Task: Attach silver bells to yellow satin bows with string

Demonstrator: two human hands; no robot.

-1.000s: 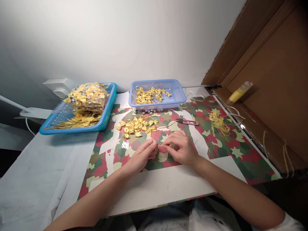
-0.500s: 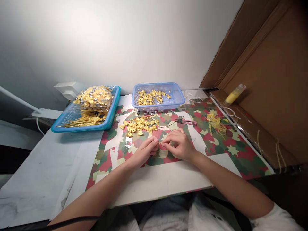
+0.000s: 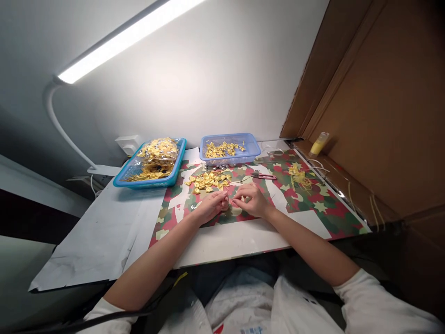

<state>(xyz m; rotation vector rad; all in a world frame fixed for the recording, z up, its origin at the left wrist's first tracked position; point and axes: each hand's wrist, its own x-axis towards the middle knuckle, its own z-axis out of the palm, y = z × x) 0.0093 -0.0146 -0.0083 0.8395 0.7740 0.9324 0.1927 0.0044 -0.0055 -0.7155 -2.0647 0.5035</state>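
Observation:
My left hand (image 3: 214, 207) is closed in a pinch above the patterned sheet. Close on its right, my right hand (image 3: 253, 201) pinches with thumb and forefinger. A thin cord (image 3: 233, 202) seems to run between the fingertips; its ends are hidden and too fine to follow. Just beyond my left hand lies a pile of yellow ribbon bows (image 3: 208, 181) on thin gold stems. Small silver bells or beads (image 3: 222, 166) sit behind the pile. Past my right hand rests a pair of pink-handled thread snips (image 3: 264, 176).
A blue basket (image 3: 120, 182) at left holds bagged bows; a lilac basket (image 3: 230, 159) at the back holds more. Yellow thread scraps (image 3: 299, 177) lie at right. A yellow tube (image 3: 318, 144) stands by the cardboard wall (image 3: 354, 116). A lit lamp (image 3: 132, 41) hangs over the left.
The view has tilted up and pulled back, bringing the lamp into sight. My hands stay close together at the same spot, with a slight shift of the fingers.

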